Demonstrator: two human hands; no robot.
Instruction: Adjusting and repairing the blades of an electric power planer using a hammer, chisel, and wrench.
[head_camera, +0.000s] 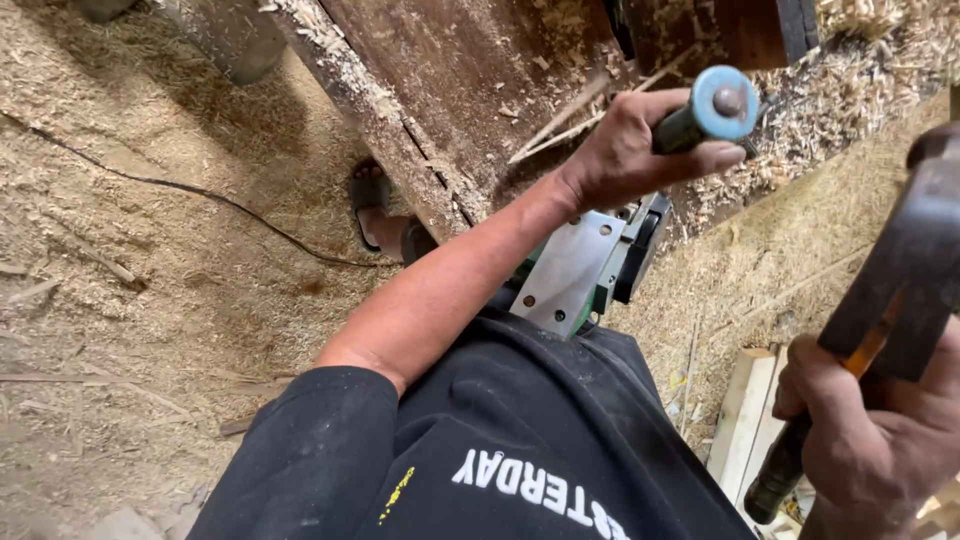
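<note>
Your left hand has its grip wrapped tight around a chisel with a blue-capped handle, held over the shaving-strewn edge of the dark wooden worktop. Your right hand grips a hammer by its handle, raised well apart from the chisel. A green-and-silver power planer sits just below your left wrist.

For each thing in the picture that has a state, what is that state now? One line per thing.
Left hand: shut around a chisel.
Chisel: gripped by its blue-green handle, butt end facing the camera.
Right hand: shut on a hammer.
Hammer: raised, dark head up.
Power planer: lying under the left forearm, metal sole showing.
Wooden beam: rough, covered with shavings.
Cable: lying loose on sawdust.
</note>
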